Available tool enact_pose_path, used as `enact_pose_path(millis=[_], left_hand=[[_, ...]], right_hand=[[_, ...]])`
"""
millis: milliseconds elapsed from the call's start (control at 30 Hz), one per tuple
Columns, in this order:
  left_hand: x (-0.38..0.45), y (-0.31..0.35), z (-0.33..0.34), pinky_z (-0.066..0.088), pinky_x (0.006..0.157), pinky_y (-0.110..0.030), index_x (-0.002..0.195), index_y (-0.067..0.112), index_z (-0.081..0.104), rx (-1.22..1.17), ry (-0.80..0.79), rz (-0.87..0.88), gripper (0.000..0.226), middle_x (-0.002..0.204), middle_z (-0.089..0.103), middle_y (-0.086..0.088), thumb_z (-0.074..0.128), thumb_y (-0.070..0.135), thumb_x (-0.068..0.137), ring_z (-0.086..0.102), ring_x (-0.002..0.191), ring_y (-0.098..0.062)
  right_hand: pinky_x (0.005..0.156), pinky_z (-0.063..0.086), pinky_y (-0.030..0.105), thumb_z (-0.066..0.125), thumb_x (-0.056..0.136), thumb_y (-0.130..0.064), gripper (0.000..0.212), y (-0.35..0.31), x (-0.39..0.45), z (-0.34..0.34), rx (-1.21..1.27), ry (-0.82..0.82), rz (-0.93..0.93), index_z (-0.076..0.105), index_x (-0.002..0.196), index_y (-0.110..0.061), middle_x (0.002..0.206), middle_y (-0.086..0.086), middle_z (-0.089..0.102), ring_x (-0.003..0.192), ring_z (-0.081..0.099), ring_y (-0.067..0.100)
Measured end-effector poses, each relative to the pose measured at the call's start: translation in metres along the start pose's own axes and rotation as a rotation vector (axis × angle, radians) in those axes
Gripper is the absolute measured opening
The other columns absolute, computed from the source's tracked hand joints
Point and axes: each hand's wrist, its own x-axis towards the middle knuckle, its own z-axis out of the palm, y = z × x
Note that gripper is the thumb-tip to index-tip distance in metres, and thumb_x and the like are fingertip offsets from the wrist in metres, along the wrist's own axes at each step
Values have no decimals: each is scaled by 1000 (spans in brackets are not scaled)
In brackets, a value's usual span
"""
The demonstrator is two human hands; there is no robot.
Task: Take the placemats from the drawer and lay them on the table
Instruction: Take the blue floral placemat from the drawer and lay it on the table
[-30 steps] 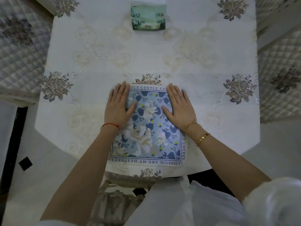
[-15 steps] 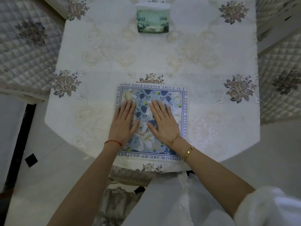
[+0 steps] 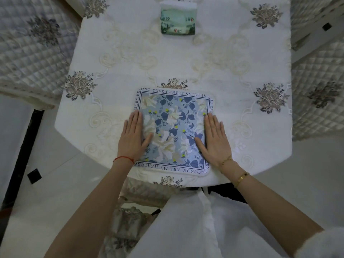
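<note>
A square placemat (image 3: pixel 172 125) with blue and cream flowers and a lettered border lies flat near the front edge of the table (image 3: pixel 186 62), which wears a white embroidered cloth. My left hand (image 3: pixel 133 138) rests palm down on the mat's left edge, fingers together and pointing away from me. My right hand (image 3: pixel 215 139) lies flat on the mat's right edge the same way. Neither hand grips anything. No drawer is in view.
A green tissue pack (image 3: pixel 177 21) sits at the far middle of the table. Quilted chairs stand at the left (image 3: pixel 31 53) and right (image 3: pixel 318 86). Another chair's cushion (image 3: pixel 130 216) is tucked under the near edge. Pale floor tiles lie below.
Both hands slid outward from the mat's middle to its left and right edges. The mat has stayed in place.
</note>
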Motion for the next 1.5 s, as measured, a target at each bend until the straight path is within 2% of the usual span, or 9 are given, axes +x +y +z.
enact_pose_path(millis=[133, 233, 400, 567, 800, 1000, 1200, 1500], left_hand=[[-34, 5, 3, 10, 122, -40, 154, 10, 4, -26, -22, 151, 77, 163, 1, -4, 37, 51, 98, -2, 150, -16], [-51, 13, 11, 12, 122, -43, 154, 12, 3, -34, -37, 166, 77, 163, 1, -3, 42, 48, 98, -2, 150, -17], [-58, 13, 14, 10, 122, -43, 154, 13, 4, 16, -31, 166, 77, 163, 0, -2, 42, 48, 98, -1, 150, -17], [-60, 8, 15, 12, 121, -46, 155, 15, 3, 38, -41, 129, 79, 163, -1, -1, 41, 53, 97, -1, 150, -17], [-72, -7, 6, 4, 122, -43, 154, 12, -3, -25, -41, 40, 82, 163, -5, -2, 31, 58, 95, -6, 150, -17], [-1, 18, 1, 2, 123, -41, 154, 12, -1, -13, -37, 154, 76, 163, -3, -5, 28, 54, 98, -8, 150, -17], [81, 20, -7, 1, 122, -39, 154, 12, -2, 63, -77, 224, 74, 163, -5, -5, 28, 52, 100, -8, 150, -17], [102, 10, -10, 4, 123, -38, 155, 19, -1, 38, -23, 203, 77, 163, 0, 2, 32, 59, 97, -4, 150, -13]], right_hand=[[123, 3, 44, 29, 101, -53, 76, -36, -13, 8, -8, -90, -211, -7, 155, -13, 163, 6, -12, 150, -13, 18], [122, 7, 44, 27, 100, -57, 77, -67, -18, 26, -42, -121, -307, -3, 155, -11, 164, 5, -9, 150, -12, 18], [123, 7, 42, 29, 100, -58, 78, -73, -27, 35, -34, -91, -279, 2, 155, -11, 164, 3, -3, 151, -7, 16], [123, 7, 41, 29, 98, -60, 82, -41, -44, 25, -79, -111, -249, -2, 155, -10, 164, 4, -6, 151, -7, 16], [122, 7, 43, 37, 98, -55, 83, -1, -62, 10, -37, -87, -132, -2, 155, -9, 164, 5, -7, 151, -8, 17], [123, 1, 40, 29, 100, -56, 79, -30, 15, 0, 20, -51, -136, -5, 155, -11, 164, 5, -9, 150, -12, 17], [123, 0, 42, 26, 99, -57, 78, -57, 100, 0, -6, -42, -108, 1, 155, -9, 164, 7, -3, 151, -7, 20], [123, 3, 41, 27, 95, -68, 86, -33, 111, -1, -39, -30, -124, -1, 155, -13, 164, 3, -2, 151, -5, 17]])
